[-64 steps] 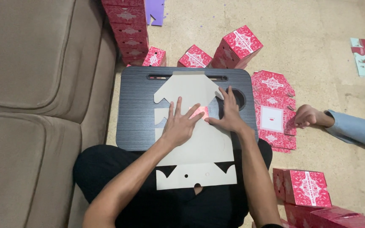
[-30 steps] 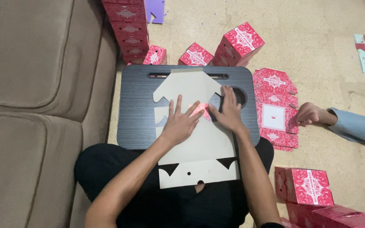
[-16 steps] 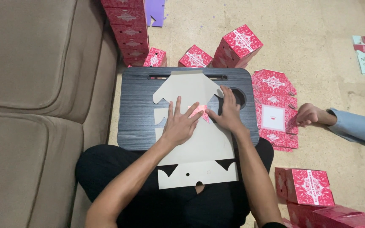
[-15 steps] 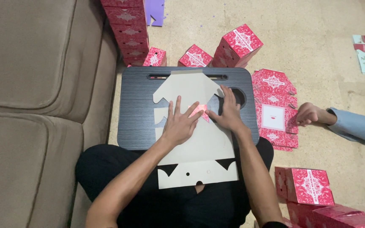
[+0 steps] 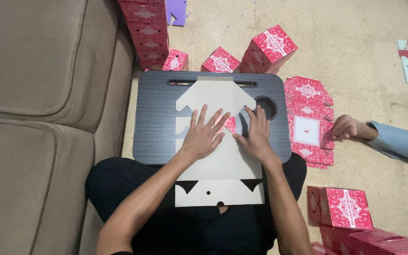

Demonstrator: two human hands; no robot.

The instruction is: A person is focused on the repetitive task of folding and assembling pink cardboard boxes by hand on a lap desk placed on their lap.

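A flat, unfolded cardboard box blank (image 5: 219, 165) lies plain beige side up across a black lap tray (image 5: 157, 118) on my legs. My left hand (image 5: 203, 134) presses flat on the blank's middle with fingers spread. My right hand (image 5: 256, 134) presses beside it, fingers spread over a folded flap. Between the two hands a small red printed part (image 5: 230, 123) of the blank shows. Neither hand grips anything.
A brown sofa (image 5: 38, 108) runs along my left. Folded red boxes (image 5: 267, 47) stand beyond the tray and more red boxes (image 5: 341, 208) at my right. Flat red blanks (image 5: 308, 123) lie right of the tray, where another person's hand (image 5: 348, 128) in a blue sleeve rests.
My hands stay pressed on the blank, with only slight finger shifts. The other person's hand at the right has shifted slightly by the flat red blanks.
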